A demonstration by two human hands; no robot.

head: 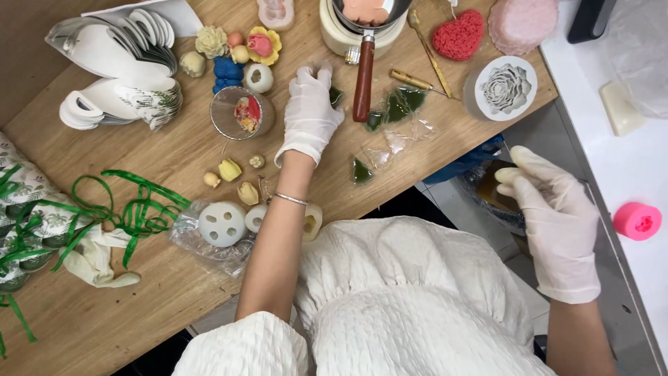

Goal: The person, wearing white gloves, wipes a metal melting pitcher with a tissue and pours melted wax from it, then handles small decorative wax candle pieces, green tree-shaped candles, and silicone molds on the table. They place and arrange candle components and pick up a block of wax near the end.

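Left hand: gloved in white, flat on the wooden table, fingers narrow and curled onto a dark green wax piece; pinched or merely touched, cannot tell.
Right hand: gloved, off the table edge, fingers loosely curled around a brown object mostly hidden; firm grip or not, cannot tell.
Risk, melting pot: wooden handle just beside left wrist; likely spill of pink wax if knocked.
Risk, green shards: loose in clear wrappers near table edge; could slide off.
Risk, glass cup: close to left hand; could tip.
Surface: wood grain, crowded with flower moulds, small wax flowers, green ribbon.
Room: white counter to the right, pink mould on it; floor below.
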